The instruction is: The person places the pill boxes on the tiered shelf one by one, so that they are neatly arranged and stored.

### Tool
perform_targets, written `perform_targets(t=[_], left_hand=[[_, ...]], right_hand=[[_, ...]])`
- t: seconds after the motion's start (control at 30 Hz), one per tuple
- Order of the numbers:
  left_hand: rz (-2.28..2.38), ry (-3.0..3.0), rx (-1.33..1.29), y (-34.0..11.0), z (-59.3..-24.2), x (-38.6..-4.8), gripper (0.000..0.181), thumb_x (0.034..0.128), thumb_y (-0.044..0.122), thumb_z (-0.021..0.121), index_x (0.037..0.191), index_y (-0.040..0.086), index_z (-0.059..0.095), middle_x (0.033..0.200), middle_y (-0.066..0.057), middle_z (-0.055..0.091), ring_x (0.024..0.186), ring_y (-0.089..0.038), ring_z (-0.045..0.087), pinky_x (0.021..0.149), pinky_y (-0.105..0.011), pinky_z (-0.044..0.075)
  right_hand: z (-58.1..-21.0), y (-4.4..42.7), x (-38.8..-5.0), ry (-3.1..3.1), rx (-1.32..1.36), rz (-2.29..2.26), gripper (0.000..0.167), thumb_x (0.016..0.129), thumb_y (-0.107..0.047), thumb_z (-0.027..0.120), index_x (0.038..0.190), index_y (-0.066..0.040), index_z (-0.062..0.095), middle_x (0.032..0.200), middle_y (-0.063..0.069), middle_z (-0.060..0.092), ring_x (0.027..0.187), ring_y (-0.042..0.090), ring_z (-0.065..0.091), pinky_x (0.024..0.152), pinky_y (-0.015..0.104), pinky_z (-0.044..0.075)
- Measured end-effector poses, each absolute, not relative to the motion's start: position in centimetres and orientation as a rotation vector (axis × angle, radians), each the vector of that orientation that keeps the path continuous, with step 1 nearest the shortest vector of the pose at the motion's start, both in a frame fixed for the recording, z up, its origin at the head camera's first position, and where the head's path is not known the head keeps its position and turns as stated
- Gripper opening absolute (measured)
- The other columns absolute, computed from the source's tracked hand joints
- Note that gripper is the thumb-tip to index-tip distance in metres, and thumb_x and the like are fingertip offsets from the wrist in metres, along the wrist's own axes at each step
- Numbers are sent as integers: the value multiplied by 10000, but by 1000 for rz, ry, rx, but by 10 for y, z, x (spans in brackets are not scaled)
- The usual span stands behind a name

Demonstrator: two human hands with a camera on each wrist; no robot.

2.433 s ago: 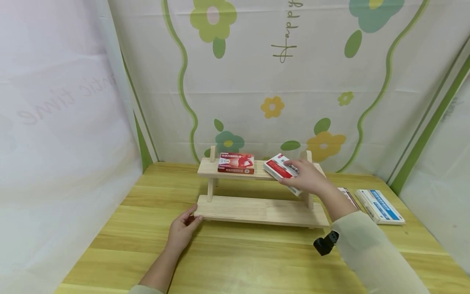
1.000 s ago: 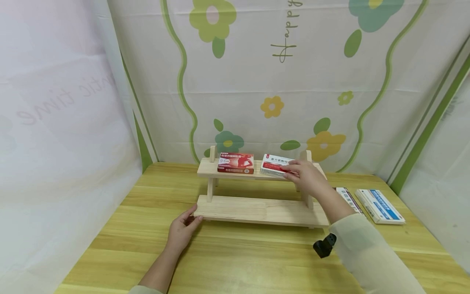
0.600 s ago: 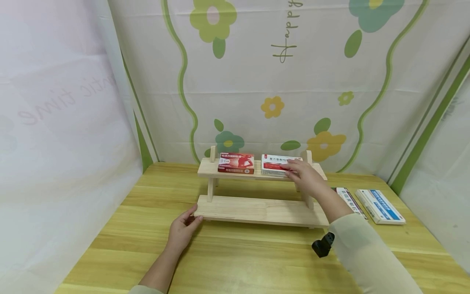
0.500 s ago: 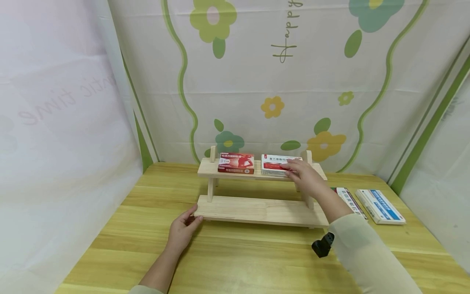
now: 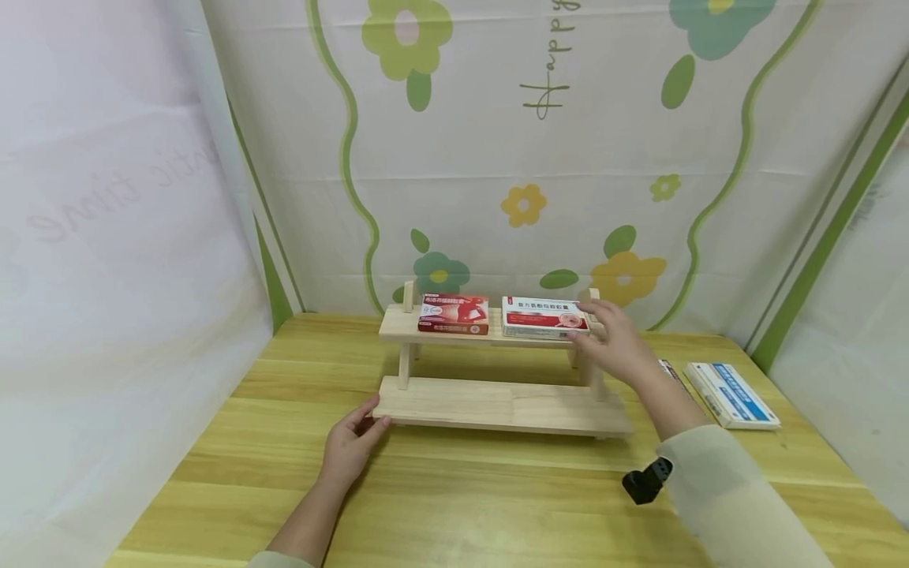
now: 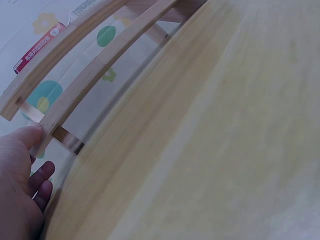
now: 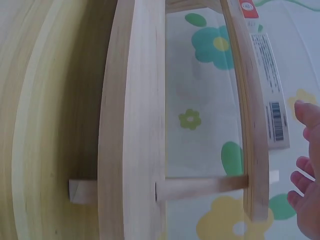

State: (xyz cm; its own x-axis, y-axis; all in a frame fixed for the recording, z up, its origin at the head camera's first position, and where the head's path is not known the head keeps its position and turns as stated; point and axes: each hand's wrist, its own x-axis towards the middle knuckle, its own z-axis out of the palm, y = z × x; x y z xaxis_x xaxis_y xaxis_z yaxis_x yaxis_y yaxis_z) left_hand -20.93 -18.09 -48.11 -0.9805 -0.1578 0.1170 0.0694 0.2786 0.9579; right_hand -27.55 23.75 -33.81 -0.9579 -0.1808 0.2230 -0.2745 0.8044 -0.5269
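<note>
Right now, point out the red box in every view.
Head: red box just below centre, on the upper shelf.
Left wrist: red box at upper left.
Right wrist: red box at top edge, right of centre, cut off.
Shared landmark: white box beside it.

White medicine box [image 5: 543,317], flat cardboard, looks closed. Dark Chinese lettering across the top, red band below it, round pale picture at the right end. Narrow front side carries a barcode [image 7: 277,121]. Lies flat on the upper board [image 5: 394,322], right part, long side roughly parallel to board's front edge.

Wooden rack [image 5: 454,402]: pale, unpainted, two-tier, upright on the surface [image 5: 497,493]. Upper board raised on posts, set back from the lower; feet partly hidden, seem short.
</note>
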Motion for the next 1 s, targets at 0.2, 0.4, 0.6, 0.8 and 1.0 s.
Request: perform_targets(t=[0.2, 0.4, 0.6, 0.8, 1.0], left_hand=[[-1785, -2354, 88, -182, -481, -209, 518, 894, 232, 729, 1351, 44, 575, 1400, -84, 581, 965, -26, 592, 805, -108, 489], [-1780, -2369, 76, -183, -482, -209, 546, 892, 274, 731, 1356, 37, 569, 1413, -96, 567, 980, -37, 589, 807, -103, 486], [-1780, -2371, 73, -182, -481, -210, 540, 893, 268, 729, 1357, 43, 570, 1410, -87, 571, 979, -34, 590, 807, -103, 487], [-1787, -2368, 72, -182, -482, -209, 537, 894, 263, 729, 1358, 44, 569, 1415, -87, 567, 976, -28, 590, 807, -105, 488], [-1790, -2372, 80, -182, -481, -209, 540, 896, 272, 726, 1361, 48, 566, 1419, -81, 564, 986, -26, 584, 813, -97, 483]], right_hand=[[-341, 260, -267, -2781, 276, 885, 681, 964, -495, 561, 1475, -74, 399, 1571, 254, 264, 1432, 505, 205, 1084, 723, 223], [-352, 282, -255, -2778, 167, 839, 700, 981, -519, 509, 1497, -71, 362, 1561, 269, 267, 1399, 529, 242, 1056, 729, 248], [-372, 305, -243, -2770, 99, 828, 722, 985, -519, 500, 1498, -37, 339, 1530, 298, 293, 1354, 553, 281, 992, 733, 304], [-390, 326, -233, -2754, 11, 841, 708, 997, -478, 500, 1482, 11, 338, 1513, 334, 293, 1332, 582, 268, 975, 745, 286], [-406, 340, -225, -2744, -51, 853, 715, 998, -466, 501, 1441, 77, 358, 1464, 382, 304, 1316, 594, 260, 994, 739, 272]])
